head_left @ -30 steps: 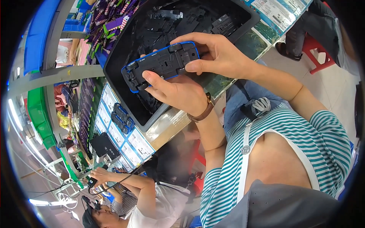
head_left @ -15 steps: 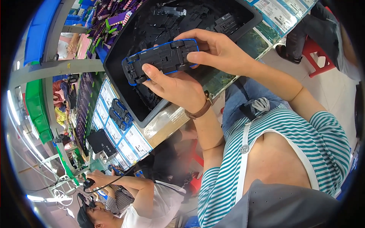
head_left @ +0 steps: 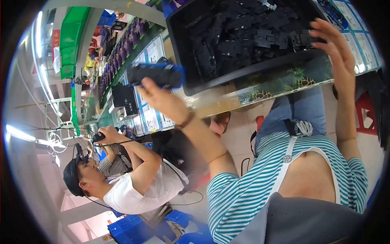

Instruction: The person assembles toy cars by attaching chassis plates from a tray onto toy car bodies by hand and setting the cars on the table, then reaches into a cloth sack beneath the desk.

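Observation:
In my left hand [head_left: 168, 102] is a toy car [head_left: 156, 74] with a blue body and black underside, blurred by motion. It is left of the large black bin [head_left: 239, 76], above the label sheets. My left thumb lies across the car, and the other fingers are mostly hidden behind it. At the bin's right end my right hand [head_left: 340, 51] is raised with its fingers apart and nothing in them. Many loose black plastic chassis parts [head_left: 264, 36] fill the bin, close to those fingertips.
Blue-bordered label sheets [head_left: 150, 118] line the table by a black box [head_left: 124, 97]. Another blue-and-black car piece [head_left: 334, 14] lies beyond the bin's right end. At left a person in a white shirt [head_left: 134, 187] works at the same table. A red stool [head_left: 367, 116] stands right.
My right hand has let go of the car and moved right to the bin's far end. My left hand has carried the car left, out from over the bin. The view has turned.

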Action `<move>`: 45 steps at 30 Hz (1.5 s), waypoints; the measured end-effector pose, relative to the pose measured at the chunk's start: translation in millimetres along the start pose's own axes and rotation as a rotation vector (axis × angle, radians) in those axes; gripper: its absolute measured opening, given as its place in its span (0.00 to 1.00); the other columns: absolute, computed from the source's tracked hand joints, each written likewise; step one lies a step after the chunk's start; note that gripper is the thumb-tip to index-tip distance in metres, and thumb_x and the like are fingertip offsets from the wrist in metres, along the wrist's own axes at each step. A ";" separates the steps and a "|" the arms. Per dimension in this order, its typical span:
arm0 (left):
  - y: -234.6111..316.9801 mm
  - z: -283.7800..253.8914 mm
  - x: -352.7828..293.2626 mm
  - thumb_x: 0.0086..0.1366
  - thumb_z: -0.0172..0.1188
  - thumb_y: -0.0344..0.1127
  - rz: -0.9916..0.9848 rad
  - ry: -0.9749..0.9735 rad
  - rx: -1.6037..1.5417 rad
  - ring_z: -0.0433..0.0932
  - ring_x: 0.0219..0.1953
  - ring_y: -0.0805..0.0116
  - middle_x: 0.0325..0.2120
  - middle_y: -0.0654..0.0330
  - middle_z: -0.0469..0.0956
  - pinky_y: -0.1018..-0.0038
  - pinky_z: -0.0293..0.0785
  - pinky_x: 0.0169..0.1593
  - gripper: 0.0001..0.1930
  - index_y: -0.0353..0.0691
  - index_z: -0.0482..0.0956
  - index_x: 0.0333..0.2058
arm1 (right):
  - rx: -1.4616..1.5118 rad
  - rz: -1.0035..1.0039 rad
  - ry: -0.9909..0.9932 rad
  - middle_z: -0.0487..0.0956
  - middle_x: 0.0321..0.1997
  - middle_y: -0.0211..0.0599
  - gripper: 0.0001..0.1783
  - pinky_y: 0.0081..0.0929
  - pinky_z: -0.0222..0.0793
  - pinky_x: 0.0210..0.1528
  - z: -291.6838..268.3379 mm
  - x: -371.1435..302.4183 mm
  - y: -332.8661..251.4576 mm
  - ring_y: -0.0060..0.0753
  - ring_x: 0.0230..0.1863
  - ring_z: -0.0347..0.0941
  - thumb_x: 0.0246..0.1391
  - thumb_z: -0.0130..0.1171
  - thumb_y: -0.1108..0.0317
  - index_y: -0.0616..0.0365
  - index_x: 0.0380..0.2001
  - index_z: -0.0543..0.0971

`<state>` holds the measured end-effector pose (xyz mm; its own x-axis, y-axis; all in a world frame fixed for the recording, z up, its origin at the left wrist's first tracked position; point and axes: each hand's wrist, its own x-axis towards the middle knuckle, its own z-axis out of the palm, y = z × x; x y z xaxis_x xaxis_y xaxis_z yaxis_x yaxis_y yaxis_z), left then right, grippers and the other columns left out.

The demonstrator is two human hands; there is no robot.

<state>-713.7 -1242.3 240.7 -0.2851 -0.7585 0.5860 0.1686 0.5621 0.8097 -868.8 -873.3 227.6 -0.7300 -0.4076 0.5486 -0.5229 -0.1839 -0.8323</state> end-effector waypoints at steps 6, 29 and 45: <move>-179.5 -138.5 142.2 0.63 0.60 0.46 -0.069 0.031 0.666 0.75 0.34 0.66 0.37 0.48 0.81 0.70 0.72 0.42 0.27 0.23 0.74 0.48 | -0.312 0.193 0.244 0.76 0.53 0.35 0.20 0.26 0.66 0.54 -120.8 -37.8 11.7 0.28 0.54 0.71 0.65 0.47 0.60 0.58 0.55 0.74; -4.6 -2.8 36.7 0.70 0.48 0.42 0.005 -0.018 0.170 0.68 0.56 0.62 0.54 0.53 0.70 0.69 0.66 0.56 0.22 0.32 0.68 0.56 | -1.247 0.066 0.354 0.76 0.45 0.47 0.29 0.33 0.71 0.41 -224.2 33.6 130.7 0.40 0.37 0.74 0.58 0.59 0.64 0.61 0.60 0.66; 95.9 179.7 -124.0 0.69 0.35 0.65 -0.763 -0.485 -1.219 0.64 0.61 0.55 0.61 0.54 0.63 0.56 0.58 0.65 0.36 0.44 0.57 0.64 | -0.602 -0.301 -0.100 0.79 0.46 0.50 0.34 0.33 0.74 0.45 13.4 54.7 -6.1 0.47 0.42 0.78 0.44 0.69 0.56 0.61 0.54 0.73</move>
<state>-831.7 -1035.1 239.9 -0.8949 -0.4177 0.1571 0.4261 -0.6953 0.5788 -899.7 -906.5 261.6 -0.4854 -0.5025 0.7155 -0.8718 0.2159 -0.4398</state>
